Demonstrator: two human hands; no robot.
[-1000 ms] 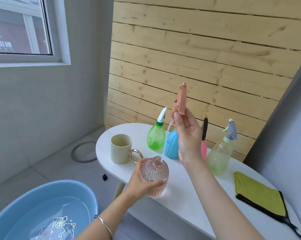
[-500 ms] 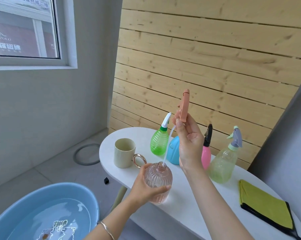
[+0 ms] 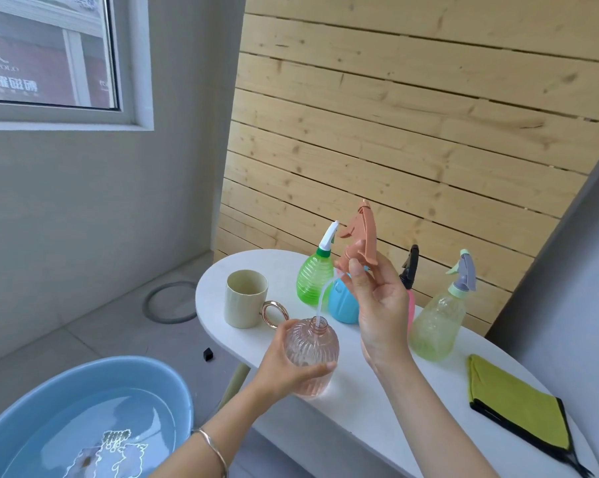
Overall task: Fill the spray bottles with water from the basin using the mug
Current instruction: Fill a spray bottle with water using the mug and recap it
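Nearest us, the basin [image 3: 136, 370] sat low on the floor to our left, holding water and well below the table [image 3: 360, 401]. We judged that every carry up from it with a full mug could slop over if hurried.

Our left hand [image 3: 284, 367] was wrapped around the ribbed pink bottle [image 3: 311, 353], which stood near the table's front edge. A slack hold or a sideways tug there could send it over the edge. Our right hand [image 3: 380, 305] pinched the salmon spray head [image 3: 363, 236], raised above the bottle, with the end of its dip tube [image 3: 323, 298] just inside the open neck. We thought the tube could snag on the rim, rock the bottle or flick drops.

The mug [image 3: 244, 298] stood upright just beyond our left hand and to its left. Neither hand held it. Its ring handle pointed at the bottle, so close to our fingers that we could not tell whether they touched.

Farther back, behind our right hand, stood the green bottle [image 3: 313, 281], the blue bottle [image 3: 342, 305] and the pale yellow bottle [image 3: 436, 326]. The green and yellow ones had their spray heads on.
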